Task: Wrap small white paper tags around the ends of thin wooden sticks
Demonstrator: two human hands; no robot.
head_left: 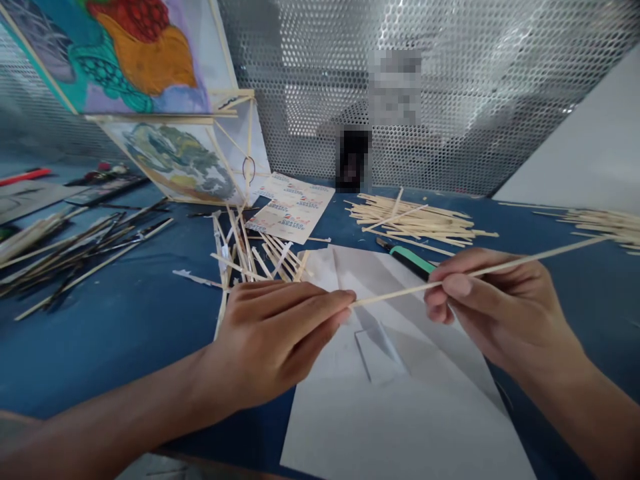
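Pinching a thin wooden stick (395,294) between two hands, you are holding it over a large pale sheet of paper (400,427) on a blue tabletop (75,353). Your left hand (283,333) is gripping the stick's near end with thumb and fingertips, its fingers lying close together. Your right hand (505,307) is pinching it farther along between thumb and index finger, the other fingers curling underneath, while the far end is slanting up past the knuckles. Those two holding points are probably serving to steady so slender a piece without bending it.

A green-and-black cutter (410,262) is lying by the paper's far edge, just beyond your right fingers, a spot that seems chosen for easy reach. The paper is likely shielding the tabletop; on it a small rectangle (380,357) is showing, though whether drawn or laid there you cannot tell. Beyond, a pile of pale sticks (415,220) is resting mostly in one direction, perhaps so that single pieces are lifting out easily. A sheet printed "coated abrasive" (295,210) is lying beside that pile, and a painted panel (145,53) is standing at the left, seemingly clear of your working space.
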